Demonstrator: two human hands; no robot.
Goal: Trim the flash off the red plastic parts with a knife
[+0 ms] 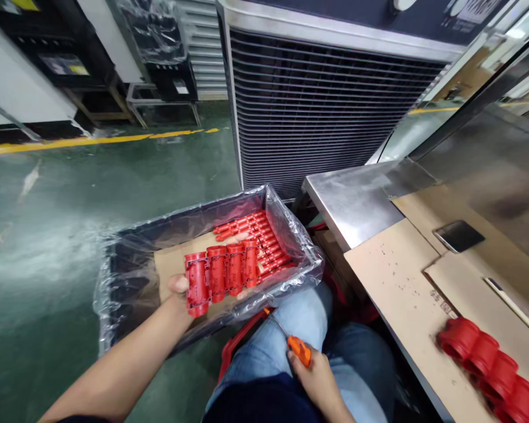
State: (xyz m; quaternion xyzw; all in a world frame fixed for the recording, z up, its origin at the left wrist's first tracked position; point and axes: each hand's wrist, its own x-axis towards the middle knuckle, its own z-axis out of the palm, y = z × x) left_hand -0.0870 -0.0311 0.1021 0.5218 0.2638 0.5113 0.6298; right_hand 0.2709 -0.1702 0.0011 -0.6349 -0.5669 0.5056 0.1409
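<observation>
My left hand [178, 285] reaches over a lined bin [130, 258]. It is closed around a row of several joined red plastic housings [218, 272], with the thumb at the near end and fingertips showing beyond. Under and past them, more red plastic parts [268, 238] lie in rows on cardboard in the bin. Above my right thigh, my right hand [311, 370] grips an orange-handled screwdriver-like tool [298, 351]. Its thin shaft points up and left toward the bin; the tip's exact shape is unclear.
At right stands a metal workbench [350, 202] covered partly with cardboard [388, 267]. On it are a phone [459, 236], a pen-like stick [514, 305] and another red housing row [489, 367]. A large grilled machine [326, 111] stands ahead, behind the bin.
</observation>
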